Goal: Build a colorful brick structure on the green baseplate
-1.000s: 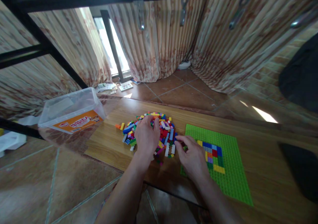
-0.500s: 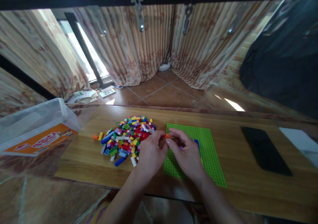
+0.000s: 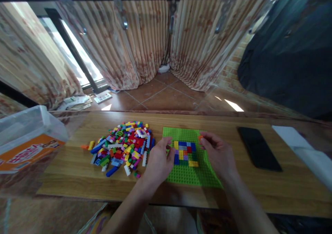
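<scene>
Between the thumb and fingers of my right hand is a small orange toy brick, held above the right side of the green baseplate. My left hand hovers at the plate's left edge, its thumb and fingers apart with nothing seen between them. A flat patch of coloured bricks in blue, yellow, red, orange, purple and green is set on the plate between my hands. Left of my left hand lies a heap of loose bricks in many colours.
A clear plastic box with an orange label stands at the far left. To the right on the wooden table lie a black phone-like slab and white paper. Curtains hang beyond the table.
My hands have moved apart. The orange brick has gone rightward in my right hand, and my left hand has let go of it. The view has shifted to the right.
</scene>
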{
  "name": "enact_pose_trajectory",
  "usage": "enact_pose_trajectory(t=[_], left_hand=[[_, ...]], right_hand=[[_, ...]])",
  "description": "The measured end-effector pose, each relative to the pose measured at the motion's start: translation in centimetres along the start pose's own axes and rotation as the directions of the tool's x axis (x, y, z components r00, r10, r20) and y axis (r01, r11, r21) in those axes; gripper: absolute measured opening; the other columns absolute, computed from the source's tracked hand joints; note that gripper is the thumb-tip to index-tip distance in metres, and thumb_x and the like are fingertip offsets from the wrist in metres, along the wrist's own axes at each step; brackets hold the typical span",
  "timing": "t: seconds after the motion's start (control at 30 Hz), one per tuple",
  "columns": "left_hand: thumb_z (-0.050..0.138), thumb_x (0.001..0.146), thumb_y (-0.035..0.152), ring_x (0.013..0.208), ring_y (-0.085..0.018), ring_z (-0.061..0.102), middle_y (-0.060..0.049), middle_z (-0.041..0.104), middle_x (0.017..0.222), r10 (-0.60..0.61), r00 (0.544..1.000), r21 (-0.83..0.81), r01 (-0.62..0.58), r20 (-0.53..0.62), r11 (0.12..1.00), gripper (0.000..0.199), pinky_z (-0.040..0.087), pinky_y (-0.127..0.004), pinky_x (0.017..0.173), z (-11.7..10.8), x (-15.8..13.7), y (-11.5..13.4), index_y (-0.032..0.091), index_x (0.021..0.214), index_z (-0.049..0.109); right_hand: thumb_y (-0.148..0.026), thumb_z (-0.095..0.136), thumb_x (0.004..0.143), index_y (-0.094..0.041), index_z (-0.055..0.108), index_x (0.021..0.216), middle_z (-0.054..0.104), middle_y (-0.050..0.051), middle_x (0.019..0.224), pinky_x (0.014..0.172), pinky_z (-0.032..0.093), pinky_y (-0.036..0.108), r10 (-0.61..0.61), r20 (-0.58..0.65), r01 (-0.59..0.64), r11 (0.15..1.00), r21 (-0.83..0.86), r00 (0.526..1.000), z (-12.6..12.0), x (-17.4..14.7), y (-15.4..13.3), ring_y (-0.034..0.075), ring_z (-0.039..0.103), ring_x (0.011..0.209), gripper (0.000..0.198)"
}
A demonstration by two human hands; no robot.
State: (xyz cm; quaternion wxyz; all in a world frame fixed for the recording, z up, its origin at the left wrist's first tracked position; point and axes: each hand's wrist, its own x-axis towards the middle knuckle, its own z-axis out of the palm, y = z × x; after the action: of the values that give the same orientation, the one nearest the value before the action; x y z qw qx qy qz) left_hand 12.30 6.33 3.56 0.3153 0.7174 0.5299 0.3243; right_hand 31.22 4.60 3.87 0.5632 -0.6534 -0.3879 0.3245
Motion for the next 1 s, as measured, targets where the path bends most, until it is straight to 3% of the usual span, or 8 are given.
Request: enact_pose_trajectory(t=[0.23, 0.43, 0.6, 0.73, 0.83, 1.0], left_hand=[[0.055, 0.083, 0.011, 0.09, -0.019, 0.069, -0.009, 0.07, 0.102, 0.008, 1.0, 0.062, -0.009, 0.011, 0.998, 0.034, 0.056, -0.033, 0.08, 1.7, 0.4, 0.3, 0.015, 0.117, 0.056], [0.057, 0.079, 0.007, 0.094, -0.02, 0.069, -0.009, 0.071, 0.105, -0.065, 0.998, 0.065, 0.065, 0.0, 0.996, 0.042, 0.056, -0.035, 0.086, 2.0, 0.5, 0.3, 0.016, 0.12, 0.055], [0.059, 0.078, 0.008, 0.092, -0.02, 0.069, -0.009, 0.07, 0.104, -0.07, 0.998, 0.029, 0.07, 0.0, 0.997, 0.044, 0.056, -0.035, 0.084, 2.3, 0.4, 0.0, 0.016, 0.121, 0.055], [0.066, 0.076, 0.011, 0.092, -0.02, 0.067, -0.008, 0.069, 0.106, -0.083, 0.996, 0.027, 0.083, 0.009, 0.996, 0.048, 0.056, -0.035, 0.083, 2.3, 0.3, 0.1, 0.017, 0.122, 0.054], [0.064, 0.078, 0.011, 0.093, -0.02, 0.066, -0.007, 0.067, 0.105, -0.04, 0.999, 0.086, 0.037, 0.025, 0.996, 0.039, 0.055, -0.036, 0.085, 2.1, 0.1, 0.4, 0.018, 0.116, 0.059], [0.052, 0.09, 0.015, 0.102, -0.022, 0.062, -0.009, 0.065, 0.113, 0.121, 0.99, 0.248, -0.135, 0.074, 0.959, 0.018, 0.053, -0.038, 0.092, 2.4, -0.9, 0.8, 0.017, 0.103, 0.065]], right_hand=[[-0.036, 0.065, 0.076, -0.018, 0.07, 0.104, 0.074, 0.008, 0.094, 0.083, 0.054, 0.041, -0.028, 0.069, 0.035, 0.993, -0.112, 0.997, -0.7, -0.1, 0.9, 0.022, 0.068, 0.087, 0.034], [-0.035, 0.065, 0.078, -0.019, 0.068, 0.1, 0.074, 0.009, 0.095, 0.083, 0.054, 0.04, -0.062, 0.146, 0.091, 0.976, -0.199, 0.987, -0.1, -0.7, 0.7, 0.023, 0.069, 0.09, 0.027], [-0.036, 0.063, 0.08, -0.02, 0.07, 0.087, 0.075, 0.005, 0.087, 0.077, 0.054, 0.037, -0.039, 0.274, 0.108, 0.965, -0.241, 0.961, 1.1, -1.0, 0.4, 0.021, 0.069, 0.081, 0.019], [-0.035, 0.06, 0.082, -0.022, 0.072, 0.086, 0.074, 0.003, 0.086, 0.074, 0.053, 0.035, -0.071, 0.29, 0.162, 0.939, -0.303, 0.954, 1.5, -0.8, 0.4, 0.02, 0.068, 0.078, 0.018], [-0.035, 0.059, 0.083, -0.022, 0.073, 0.084, 0.073, 0.004, 0.089, 0.077, 0.051, 0.036, -0.138, 0.281, 0.24, 0.897, -0.37, 0.95, 1.4, -0.5, 0.6, 0.02, 0.066, 0.081, 0.019], [-0.035, 0.057, 0.085, -0.021, 0.072, 0.087, 0.07, 0.006, 0.092, 0.084, 0.05, 0.039, -0.215, 0.312, 0.343, 0.825, -0.449, 0.926, 1.0, -0.2, 0.9, 0.022, 0.064, 0.088, 0.021]])
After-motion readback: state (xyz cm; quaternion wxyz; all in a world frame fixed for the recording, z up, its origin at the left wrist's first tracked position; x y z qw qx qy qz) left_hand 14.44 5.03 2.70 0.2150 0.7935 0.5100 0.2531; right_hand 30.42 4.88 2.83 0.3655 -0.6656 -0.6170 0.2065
